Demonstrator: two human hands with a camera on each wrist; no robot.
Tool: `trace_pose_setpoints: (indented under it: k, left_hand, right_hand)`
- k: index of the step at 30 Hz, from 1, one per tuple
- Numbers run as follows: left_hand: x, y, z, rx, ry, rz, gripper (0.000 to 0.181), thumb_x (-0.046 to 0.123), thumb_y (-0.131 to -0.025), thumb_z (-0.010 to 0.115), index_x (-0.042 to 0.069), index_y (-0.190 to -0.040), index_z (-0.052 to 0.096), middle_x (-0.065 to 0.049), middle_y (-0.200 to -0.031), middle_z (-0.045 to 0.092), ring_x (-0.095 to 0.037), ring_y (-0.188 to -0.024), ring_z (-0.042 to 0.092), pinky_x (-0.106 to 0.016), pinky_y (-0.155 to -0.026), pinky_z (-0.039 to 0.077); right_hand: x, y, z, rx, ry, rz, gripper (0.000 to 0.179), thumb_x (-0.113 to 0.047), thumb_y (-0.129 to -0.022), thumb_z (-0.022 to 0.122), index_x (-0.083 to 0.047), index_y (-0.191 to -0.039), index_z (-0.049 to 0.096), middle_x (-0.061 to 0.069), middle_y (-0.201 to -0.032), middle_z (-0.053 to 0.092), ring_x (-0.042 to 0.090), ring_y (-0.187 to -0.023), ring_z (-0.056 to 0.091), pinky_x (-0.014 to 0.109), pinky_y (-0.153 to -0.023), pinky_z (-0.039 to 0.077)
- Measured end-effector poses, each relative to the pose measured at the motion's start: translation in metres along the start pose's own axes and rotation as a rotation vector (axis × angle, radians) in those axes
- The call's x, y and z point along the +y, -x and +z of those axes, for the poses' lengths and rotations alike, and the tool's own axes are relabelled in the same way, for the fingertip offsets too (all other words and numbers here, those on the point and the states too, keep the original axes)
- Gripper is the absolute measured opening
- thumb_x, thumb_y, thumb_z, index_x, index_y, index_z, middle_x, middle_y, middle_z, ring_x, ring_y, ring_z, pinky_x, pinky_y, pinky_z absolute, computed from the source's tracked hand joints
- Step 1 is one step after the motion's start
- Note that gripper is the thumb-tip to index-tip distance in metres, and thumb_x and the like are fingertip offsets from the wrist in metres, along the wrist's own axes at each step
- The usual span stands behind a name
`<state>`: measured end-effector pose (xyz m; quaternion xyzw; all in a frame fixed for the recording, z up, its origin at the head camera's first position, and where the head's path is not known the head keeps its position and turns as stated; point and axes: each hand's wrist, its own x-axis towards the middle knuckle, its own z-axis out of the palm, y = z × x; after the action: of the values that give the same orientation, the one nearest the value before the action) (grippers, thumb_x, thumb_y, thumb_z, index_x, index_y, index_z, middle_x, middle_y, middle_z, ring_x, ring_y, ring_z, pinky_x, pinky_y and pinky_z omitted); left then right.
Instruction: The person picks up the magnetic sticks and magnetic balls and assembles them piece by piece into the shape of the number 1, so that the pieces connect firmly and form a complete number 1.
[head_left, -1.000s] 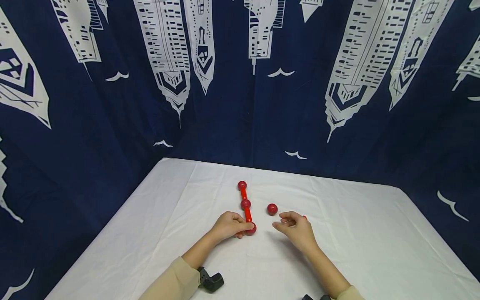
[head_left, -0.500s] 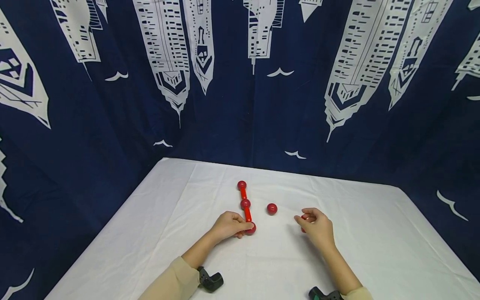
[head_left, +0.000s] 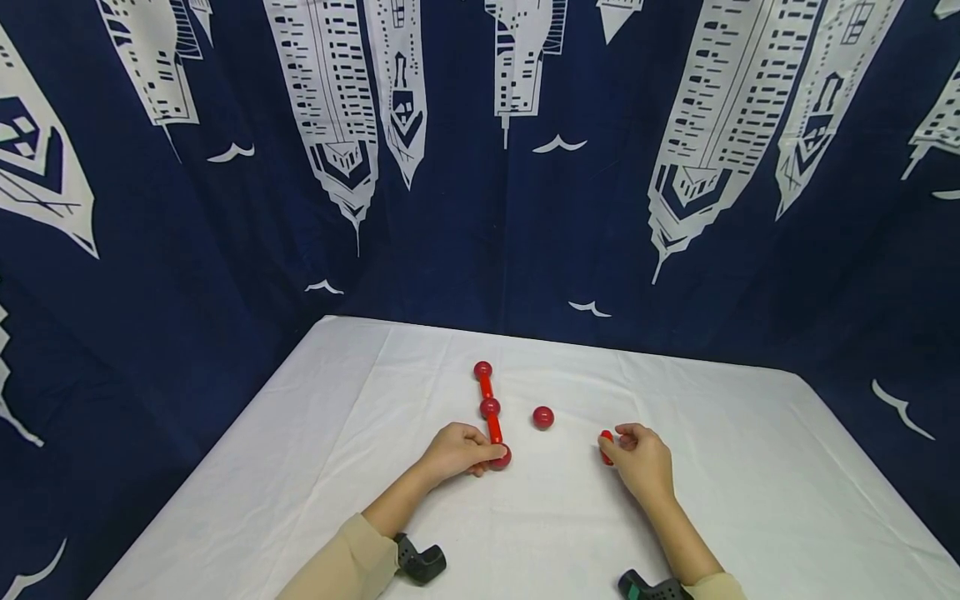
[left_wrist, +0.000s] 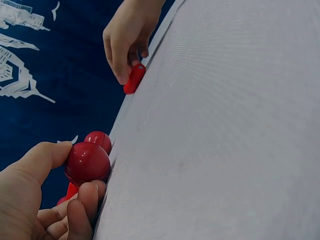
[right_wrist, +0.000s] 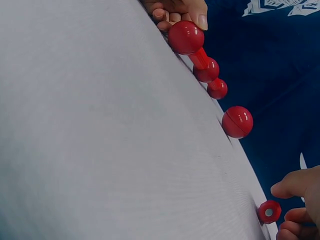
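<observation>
One ball [left_wrist: 87,162] in left grip [head_left: 456,452]

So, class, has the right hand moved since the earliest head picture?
Yes: in the head view, the right hand has shifted right, away from the loose ball.

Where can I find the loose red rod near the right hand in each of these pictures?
Head: the red rod is right of centre, below mid-height, by the right hand.
Left wrist: the red rod is in the upper part, left of centre.
Right wrist: the red rod is near the lower right corner, seen end-on.
Shared landmark: the red ball held by the left hand.
</observation>
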<state>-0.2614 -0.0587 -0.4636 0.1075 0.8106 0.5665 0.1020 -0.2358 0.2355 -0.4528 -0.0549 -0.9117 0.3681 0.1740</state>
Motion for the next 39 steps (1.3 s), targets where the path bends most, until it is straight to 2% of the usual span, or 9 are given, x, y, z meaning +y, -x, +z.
trace_pose_setpoints:
  k: [12, 16, 21, 28, 31, 36, 39]
  left_hand:
    - [0.000, 0.001, -0.001, -0.001, -0.005, -0.002, 0.029, 0.032, -0.080, 0.081, 0.006, -0.077, 0.069, 0.000, -0.059, 0.062, -0.009, -0.049, 0.056, -0.020, -0.048, 0.040]
    - [0.000, 0.001, -0.001, 0.000, 0.001, -0.001, 0.028, 0.032, -0.080, 0.081, 0.006, -0.076, 0.069, 0.000, -0.059, 0.062, -0.009, -0.049, 0.056, -0.020, -0.048, 0.040]
    - [0.002, 0.002, -0.001, -0.001, 0.005, -0.013, 0.028, 0.031, -0.080, 0.081, 0.006, -0.077, 0.069, -0.001, -0.059, 0.062, -0.010, -0.049, 0.056, -0.020, -0.049, 0.040]
    - [0.004, 0.003, -0.001, -0.003, 0.002, -0.018, 0.028, 0.031, -0.081, 0.081, 0.006, -0.078, 0.070, -0.001, -0.060, 0.062, -0.009, -0.049, 0.055, -0.020, -0.049, 0.040]
    - [0.004, 0.003, 0.000, -0.004, 0.001, -0.018, 0.027, 0.030, -0.081, 0.081, 0.006, -0.078, 0.070, -0.001, -0.060, 0.062, -0.009, -0.049, 0.055, -0.020, -0.049, 0.040]
    - [0.003, 0.002, 0.000, 0.001, 0.001, -0.018, 0.027, 0.030, -0.081, 0.081, 0.006, -0.078, 0.070, -0.001, -0.059, 0.062, -0.009, -0.049, 0.055, -0.019, -0.049, 0.040]
    - [0.004, 0.003, 0.000, 0.002, 0.002, -0.019, 0.027, 0.030, -0.081, 0.081, 0.006, -0.077, 0.070, -0.001, -0.060, 0.062, -0.009, -0.049, 0.055, -0.019, -0.049, 0.040]
  right_hand:
    - [0.004, 0.001, 0.005, -0.016, -0.005, 0.010, 0.032, -0.016, -0.083, 0.076, 0.008, -0.102, 0.065, 0.009, -0.079, 0.063, 0.019, -0.069, 0.061, 0.030, -0.063, 0.046]
    - [0.004, 0.000, 0.005, -0.036, -0.005, 0.016, 0.030, -0.014, -0.083, 0.073, 0.007, -0.102, 0.065, 0.007, -0.077, 0.061, 0.016, -0.064, 0.060, 0.027, -0.060, 0.045]
    - [0.003, 0.000, 0.006, -0.057, 0.006, 0.027, 0.029, -0.012, -0.080, 0.067, 0.006, -0.103, 0.064, 0.006, -0.076, 0.059, 0.019, -0.067, 0.054, 0.029, -0.061, 0.044]
    - [0.002, 0.001, 0.005, -0.056, 0.010, 0.029, 0.028, -0.012, -0.080, 0.066, 0.006, -0.102, 0.065, 0.006, -0.076, 0.059, 0.020, -0.069, 0.054, 0.029, -0.061, 0.043]
    - [-0.001, 0.001, 0.005, -0.059, -0.017, 0.040, 0.027, -0.013, -0.082, 0.067, 0.005, -0.101, 0.066, 0.005, -0.075, 0.060, 0.017, -0.067, 0.054, 0.027, -0.060, 0.043]
    - [-0.009, 0.002, 0.005, -0.094, -0.120, 0.089, 0.026, -0.014, -0.086, 0.067, 0.005, -0.104, 0.065, 0.005, -0.076, 0.062, 0.012, -0.061, 0.060, 0.021, -0.055, 0.047]
    - [-0.016, 0.003, 0.005, -0.120, -0.173, 0.119, 0.027, -0.014, -0.088, 0.066, 0.005, -0.107, 0.064, 0.006, -0.079, 0.063, 0.013, -0.061, 0.063, 0.021, -0.056, 0.049]
